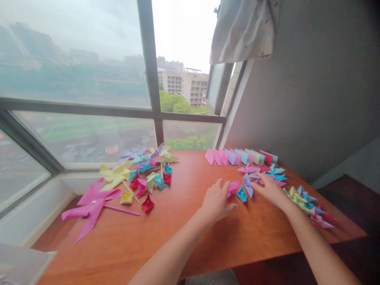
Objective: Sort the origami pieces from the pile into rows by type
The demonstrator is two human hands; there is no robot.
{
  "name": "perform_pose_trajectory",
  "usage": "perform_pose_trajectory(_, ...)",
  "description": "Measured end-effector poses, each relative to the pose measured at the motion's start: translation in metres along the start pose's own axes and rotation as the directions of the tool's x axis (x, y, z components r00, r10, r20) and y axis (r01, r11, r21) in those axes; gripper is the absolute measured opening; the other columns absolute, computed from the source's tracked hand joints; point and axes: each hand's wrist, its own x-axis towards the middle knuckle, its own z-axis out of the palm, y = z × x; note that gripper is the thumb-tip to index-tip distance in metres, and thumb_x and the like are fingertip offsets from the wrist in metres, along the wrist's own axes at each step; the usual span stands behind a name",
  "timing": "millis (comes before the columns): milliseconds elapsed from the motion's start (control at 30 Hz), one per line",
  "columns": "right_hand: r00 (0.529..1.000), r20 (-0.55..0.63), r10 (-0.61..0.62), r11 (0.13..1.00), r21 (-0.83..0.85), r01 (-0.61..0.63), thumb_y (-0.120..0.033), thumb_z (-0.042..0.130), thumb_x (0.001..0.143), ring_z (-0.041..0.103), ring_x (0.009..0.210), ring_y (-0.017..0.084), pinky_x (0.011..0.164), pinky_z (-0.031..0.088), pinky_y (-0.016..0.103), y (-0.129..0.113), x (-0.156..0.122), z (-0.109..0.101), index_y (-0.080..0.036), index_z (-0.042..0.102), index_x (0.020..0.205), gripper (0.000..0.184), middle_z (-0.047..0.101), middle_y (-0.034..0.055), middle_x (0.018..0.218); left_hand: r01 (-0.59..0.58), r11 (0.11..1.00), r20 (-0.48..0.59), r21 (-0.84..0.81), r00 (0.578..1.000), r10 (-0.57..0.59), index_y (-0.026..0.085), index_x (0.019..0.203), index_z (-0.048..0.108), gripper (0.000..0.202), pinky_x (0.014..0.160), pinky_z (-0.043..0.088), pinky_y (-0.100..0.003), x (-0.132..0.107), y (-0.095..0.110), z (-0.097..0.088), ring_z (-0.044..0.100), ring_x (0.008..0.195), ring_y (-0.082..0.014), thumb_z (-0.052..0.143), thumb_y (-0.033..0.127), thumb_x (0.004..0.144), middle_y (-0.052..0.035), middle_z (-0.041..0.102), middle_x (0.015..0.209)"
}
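Note:
My left hand (216, 201) rests on the wooden table (184, 233), its fingers pinching a small pink folded paper piece (233, 187). My right hand (269, 190) lies just to the right, fingers reaching into a cluster of origami, touching a purple folded piece (247, 183) with a small blue piece (241, 194) beside it. What the right fingers grip, if anything, is hidden.
A row of folded pastel papers (240, 156) lines the far edge. More origami (307, 204) trails along the right edge. A pile of paper flowers (150, 170), a yellow pinwheel (115, 174) and a large pink pinwheel (92, 204) lie left. A window stands behind, a grey wall right.

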Motion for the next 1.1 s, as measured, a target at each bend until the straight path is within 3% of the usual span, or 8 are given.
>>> perform_pose_trajectory(200,0.993,0.089,0.073,0.995,0.056,-0.078,-0.031,0.059,0.075,0.07,0.088,0.024,0.082,0.054,0.036,-0.01,-0.016,0.018,-0.02,0.068,0.098,0.026,0.074,0.0076,0.096,0.042,0.999,-0.013,0.03,0.999,-0.042,0.021,0.136,0.042,0.077,0.101,0.045,-0.048,0.01,0.017,0.028,0.048,0.127,-0.0342,0.076,0.048,0.072,-0.0164,0.04,0.146)
perform_pose_trajectory(367,0.966,0.204,0.161,0.929,0.298,-0.218,-0.034,0.057,0.077,0.071,0.071,0.02,0.059,0.057,0.03,-0.038,-0.034,0.035,-0.022,0.068,0.094,0.023,0.073,0.0066,0.099,0.086,0.994,-0.031,0.07,0.996,-0.084,0.023,0.13,0.046,0.072,0.097,0.046,-0.049,0.005,0.018,0.026,0.05,0.123,-0.0352,0.077,0.049,0.07,-0.015,0.043,0.144)
perform_pose_trajectory(467,0.959,0.257,0.12,0.838,0.493,-0.236,-0.032,0.059,0.076,0.072,0.078,0.021,0.059,0.059,0.028,-0.073,-0.033,0.049,-0.022,0.068,0.093,0.022,0.073,0.0066,0.096,0.12,0.988,-0.051,0.101,0.992,-0.116,0.024,0.123,0.05,0.054,0.094,0.049,-0.045,0.0,0.004,0.01,0.057,0.116,-0.031,0.072,0.04,0.077,-0.0124,0.048,0.139)
perform_pose_trajectory(600,0.948,0.319,-0.004,0.731,0.647,-0.215,-0.028,0.056,0.078,0.072,0.08,0.02,0.06,0.059,0.028,-0.133,-0.016,0.078,-0.02,0.068,0.1,0.027,0.074,0.0058,0.095,0.196,0.969,-0.126,0.15,0.976,-0.178,0.025,0.118,0.053,0.041,0.096,0.048,-0.038,-0.012,-0.031,-0.029,0.058,0.117,-0.0272,0.068,0.027,0.08,-0.0101,0.052,0.136)
perform_pose_trajectory(733,0.946,0.304,-0.111,0.711,0.69,-0.138,-0.019,0.055,0.08,0.07,0.091,0.019,0.074,0.059,0.029,-0.196,0.008,0.114,-0.017,0.068,0.103,0.027,0.073,0.0058,0.098,0.317,0.926,-0.241,0.205,0.933,-0.266,0.022,0.117,0.056,0.03,0.096,0.049,-0.039,-0.038,-0.065,-0.076,0.058,0.118,-0.0277,0.056,0.02,0.087,-0.013,0.056,0.132)
perform_pose_trajectory(833,0.951,0.266,-0.156,0.713,0.697,-0.077,-0.017,0.059,0.084,0.066,0.101,0.018,0.086,0.056,0.032,-0.23,0.023,0.13,-0.019,0.064,0.113,0.03,0.069,0.0063,0.111,0.403,0.884,-0.313,0.238,0.893,-0.323,0.021,0.111,0.061,0.025,0.091,0.051,-0.04,-0.063,-0.081,-0.106,0.062,0.11,-0.0278,0.052,0.02,0.088,-0.0124,0.056,0.13)
perform_pose_trajectory(967,0.961,0.227,-0.16,0.748,0.663,-0.032,-0.034,0.059,0.093,0.061,0.104,0.021,0.088,0.053,0.041,-0.236,0.026,0.126,-0.017,0.058,0.121,0.033,0.06,0.0075,0.122,0.462,0.817,-0.4,0.344,0.86,-0.317,0.023,0.108,0.066,0.024,0.091,0.052,-0.04,-0.09,-0.086,-0.126,0.063,0.108,-0.0283,0.056,0.027,0.087,-0.0099,0.059,0.128)
perform_pose_trajectory(1100,0.977,0.183,-0.112,0.798,0.602,-0.022,-0.037,0.056,0.095,0.061,0.104,0.021,0.088,0.053,0.04,-0.196,0.009,0.097,-0.019,0.059,0.121,0.032,0.059,0.0077,0.124,0.424,0.834,-0.468,0.354,0.852,-0.235,0.025,0.108,0.067,0.025,0.095,0.05,-0.046,-0.097,-0.073,-0.122,0.058,0.115,-0.0324,0.057,0.029,0.086,-0.0114,0.057,0.131)
